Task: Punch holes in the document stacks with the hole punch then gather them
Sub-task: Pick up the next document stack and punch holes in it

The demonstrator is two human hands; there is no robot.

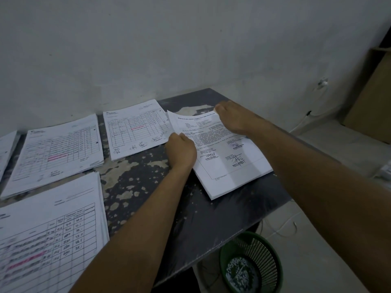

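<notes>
A stack of white letter pages with signatures (224, 163) lies at the right end of the dark table (213, 216). My left hand (181, 152) grips its left edge, lifting the top sheets slightly. My right hand (234, 118) lies flat on the stack's far right corner, fingers together. Three table-form stacks lie further left: one (135, 129) just beside the letter stack, one (57, 153) at mid left with two punched holes on its right edge, and one (48, 235) at the near left. No hole punch is in view.
A sliver of another paper stack (6, 149) shows at the far left edge. A green mesh bin (251, 263) with white paper bits stands on the floor under the table's right corner. A wall runs behind the table; brown boards (372, 102) lean at right.
</notes>
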